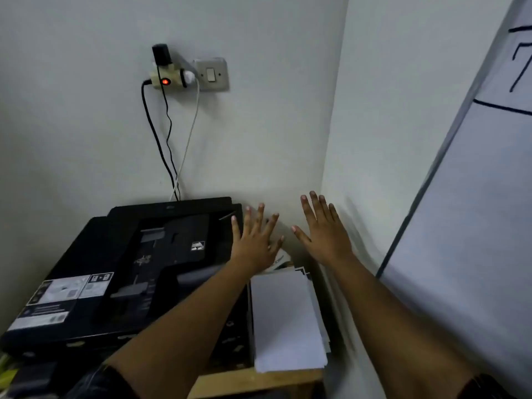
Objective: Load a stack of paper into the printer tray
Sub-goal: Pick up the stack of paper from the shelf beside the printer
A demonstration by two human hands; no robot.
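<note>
— So where were the hands when you looked?

— Both were up in the corner, palms down. The left hand (pixel 254 240) hung over the right rear corner of the printer (pixel 138 272), its fingers (pixel 260 214) spread wide and released, grasping nothing. The right hand (pixel 325 234) floated beside it, just off the side wall (pixel 403 125), fingers fanned out and empty too.

— And the paper?

— The stack of paper (pixel 285 321) lay flat on the wooden surface (pixel 253 381), squeezed between the printer's right edge and the side wall. Its near edge came almost to the front lip of the surface. Under it sat more loose sheets, their corners poking out unevenly at the right and at the back. Neither hand touched the stack; both hovered beyond its far end.

— Much room to work in?

— Not a lot. The printer sat close to the back wall, where cables (pixel 172 156) dropped from a plug adapter (pixel 165 79) next to a wall switch (pixel 211 74) and ran behind it. On the right, a whiteboard (pixel 475 211) leaned in at a slant, narrowing the gap further. The only free room was above the stack and towards the front.

— Was the tray open?

— I couldn't tell; the printer's top was dark and its front was out of sight.
</note>
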